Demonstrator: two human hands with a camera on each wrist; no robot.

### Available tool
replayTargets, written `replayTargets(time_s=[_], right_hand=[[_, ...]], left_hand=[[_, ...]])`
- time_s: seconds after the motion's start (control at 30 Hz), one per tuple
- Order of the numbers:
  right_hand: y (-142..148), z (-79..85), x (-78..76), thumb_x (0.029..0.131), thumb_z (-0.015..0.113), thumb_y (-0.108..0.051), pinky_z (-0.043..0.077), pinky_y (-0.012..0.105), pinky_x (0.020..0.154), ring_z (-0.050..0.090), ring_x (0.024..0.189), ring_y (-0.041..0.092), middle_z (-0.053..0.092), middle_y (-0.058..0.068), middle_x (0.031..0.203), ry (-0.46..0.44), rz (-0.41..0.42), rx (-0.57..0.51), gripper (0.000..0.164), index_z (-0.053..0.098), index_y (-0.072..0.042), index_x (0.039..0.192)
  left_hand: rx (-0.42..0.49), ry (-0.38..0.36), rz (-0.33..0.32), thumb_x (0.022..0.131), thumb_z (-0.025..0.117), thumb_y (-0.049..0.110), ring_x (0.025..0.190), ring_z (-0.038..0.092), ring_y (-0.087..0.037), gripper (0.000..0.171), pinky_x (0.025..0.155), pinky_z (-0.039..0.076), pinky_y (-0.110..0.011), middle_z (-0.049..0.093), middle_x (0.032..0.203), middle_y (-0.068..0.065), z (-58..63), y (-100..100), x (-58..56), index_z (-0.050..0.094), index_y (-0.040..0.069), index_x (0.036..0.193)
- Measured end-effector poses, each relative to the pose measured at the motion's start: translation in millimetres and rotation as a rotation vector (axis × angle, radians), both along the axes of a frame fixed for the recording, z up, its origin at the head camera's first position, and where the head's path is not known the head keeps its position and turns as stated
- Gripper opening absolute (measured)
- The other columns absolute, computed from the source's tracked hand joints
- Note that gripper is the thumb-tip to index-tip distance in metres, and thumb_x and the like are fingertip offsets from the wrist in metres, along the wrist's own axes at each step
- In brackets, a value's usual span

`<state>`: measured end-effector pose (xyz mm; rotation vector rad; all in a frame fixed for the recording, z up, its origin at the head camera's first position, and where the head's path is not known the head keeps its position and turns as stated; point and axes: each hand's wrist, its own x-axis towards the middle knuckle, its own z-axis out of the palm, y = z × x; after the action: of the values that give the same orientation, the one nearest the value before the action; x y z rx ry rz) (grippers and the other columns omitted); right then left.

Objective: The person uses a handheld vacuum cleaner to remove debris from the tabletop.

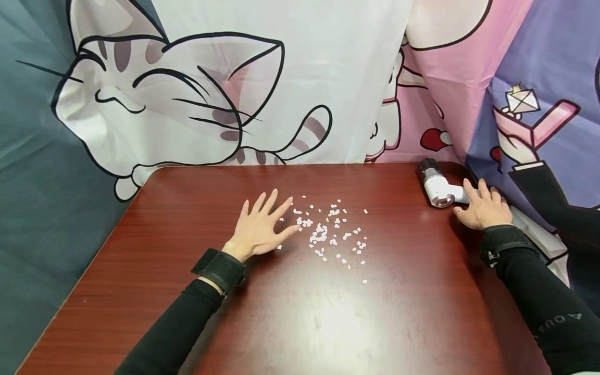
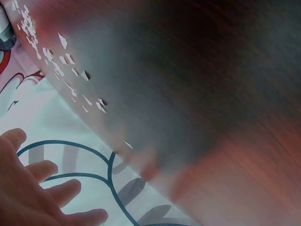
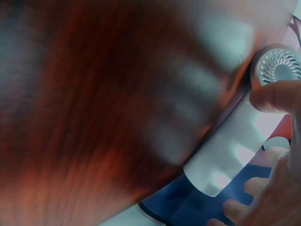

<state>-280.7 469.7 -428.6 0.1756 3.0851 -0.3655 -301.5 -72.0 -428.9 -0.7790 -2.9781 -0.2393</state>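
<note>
Many small white paper scraps (image 1: 320, 233) lie scattered over the middle of the table, also visible in the left wrist view as paper scraps (image 2: 29, 26). Beside their left edge is my left hand (image 1: 259, 227), palm down with fingers spread, holding nothing. At the table's back right lies a white handheld vacuum cleaner (image 1: 436, 186) with a dark front end. My right hand (image 1: 486, 207) reaches over its handle, fingers spread. In the right wrist view, the thumb overlaps the top of the white handle (image 3: 235, 146) near the round vent (image 3: 278, 65), and the other fingers are not wrapped round it.
The reddish-brown table (image 1: 154, 291) ends at a back edge against a cat-print cloth (image 1: 187, 104). Pink and purple printed cloth (image 1: 539, 130) hangs at the right. A whitish long object (image 1: 536, 234) lies beside the right wrist.
</note>
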Motion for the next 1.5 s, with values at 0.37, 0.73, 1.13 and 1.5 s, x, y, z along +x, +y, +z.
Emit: replayTargets(time_s=[0.37, 0.73, 1.13, 1.5], right_hand=[[4, -7.2, -19.4, 0.082, 0.064, -0.028, 0.012, 0.070, 0.097, 0.008, 0.127, 0.060, 0.007, 0.036, 0.147, -0.001, 0.041, 0.007, 0.094, 0.005, -0.007, 0.152], [13, -8.2, -34.0, 0.076, 0.063, -0.019, 0.013, 0.071, 0.096, 0.013, 0.123, 0.063, 0.006, 0.038, 0.146, 0.003, 0.080, -0.023, 0.097, 0.003, -0.007, 0.152], [19, -7.7, -48.5, 0.067, 0.064, -0.009, 0.028, 0.073, 0.086, 0.030, 0.112, 0.065, 0.014, 0.037, 0.142, -0.071, 0.105, 0.017, 0.104, 0.003, -0.006, 0.152], [22, -2.9, -58.0, 0.078, 0.063, -0.018, 0.038, 0.069, 0.076, 0.044, 0.106, 0.060, 0.034, 0.042, 0.130, -0.187, 0.117, 0.077, 0.087, 0.013, 0.006, 0.145]], left_hand=[[-0.015, 0.009, 0.016, 0.084, 0.029, 0.079, 0.143, 0.011, -0.031, 0.080, 0.108, 0.008, -0.062, 0.015, 0.158, -0.005, -2.8, -5, -0.3, 0.020, 0.037, 0.152], [-0.020, 0.039, 0.016, 0.083, 0.028, 0.081, 0.143, 0.012, -0.031, 0.082, 0.108, 0.008, -0.061, 0.016, 0.158, -0.005, -0.3, -5, -1.7, 0.022, 0.037, 0.152], [-0.014, 0.073, -0.003, 0.084, 0.030, 0.079, 0.143, 0.012, -0.030, 0.081, 0.108, 0.012, -0.061, 0.017, 0.158, -0.006, 3.6, -4, 0.4, 0.023, 0.036, 0.152], [0.009, 0.111, -0.019, 0.084, 0.032, 0.078, 0.143, 0.012, -0.030, 0.080, 0.108, 0.013, -0.060, 0.015, 0.158, -0.006, 2.0, -3, 2.0, 0.023, 0.036, 0.152]])
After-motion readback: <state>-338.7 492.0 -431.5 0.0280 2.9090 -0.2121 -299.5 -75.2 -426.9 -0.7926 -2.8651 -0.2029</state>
